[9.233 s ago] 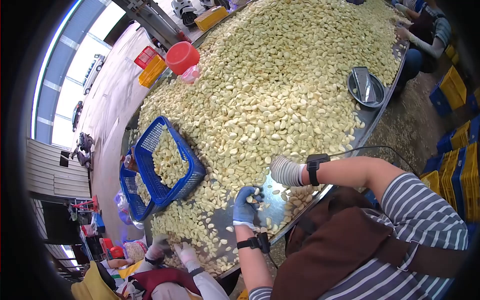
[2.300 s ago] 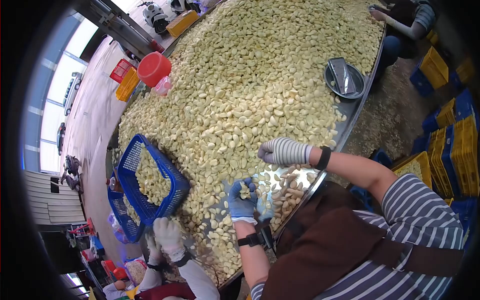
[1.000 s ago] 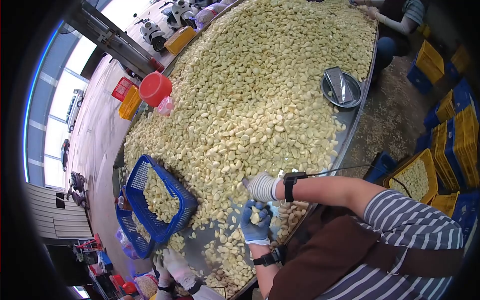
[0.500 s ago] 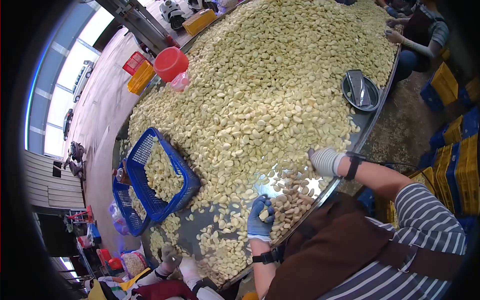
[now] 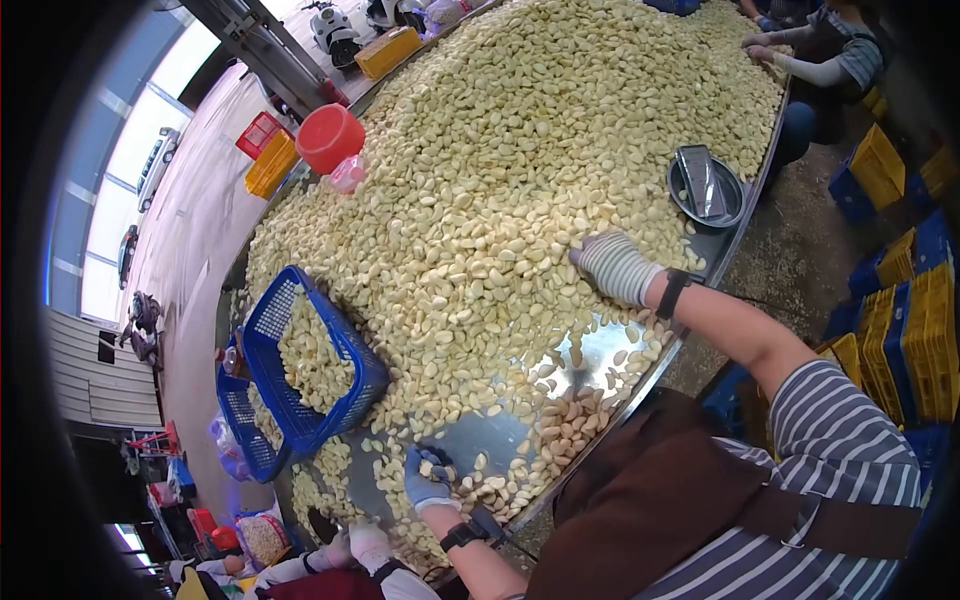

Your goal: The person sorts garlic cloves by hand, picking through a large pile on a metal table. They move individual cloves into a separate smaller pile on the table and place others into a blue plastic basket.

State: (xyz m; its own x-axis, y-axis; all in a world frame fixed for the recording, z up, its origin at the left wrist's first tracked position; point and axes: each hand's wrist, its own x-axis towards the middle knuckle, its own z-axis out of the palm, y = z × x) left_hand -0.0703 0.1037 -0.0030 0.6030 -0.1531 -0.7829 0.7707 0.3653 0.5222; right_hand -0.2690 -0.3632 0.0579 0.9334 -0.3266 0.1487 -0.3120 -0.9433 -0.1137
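Observation:
My left hand point(image 5: 428, 482), in a blue-grey glove, is low over the near edge of the metal table point(image 5: 480, 440). Its fingers curl round a few pale flat beans point(image 5: 429, 468). My right hand point(image 5: 618, 268), in a white-and-grey striped glove, lies against the near slope of the large bean pile point(image 5: 480, 230). Its fingertips point down into the pile and are mostly hidden. Between my hands, a cluster of browner beans point(image 5: 570, 430) lies by the table's rim.
Two blue plastic baskets point(image 5: 375, 375) with beans stand at the left. A metal bowl point(image 5: 735, 210) holds a grey rectangular object. A red tub point(image 5: 331, 138) stands at the far-left edge. Yellow and blue crates point(image 5: 925, 340) are stacked at right. Co-workers' gloved hands point(image 5: 368, 545) are near bottom left.
My left hand has moved left, away from the browner beans. My right hand has shifted up and left onto the pile, and more pale beans lie over the bare metal.

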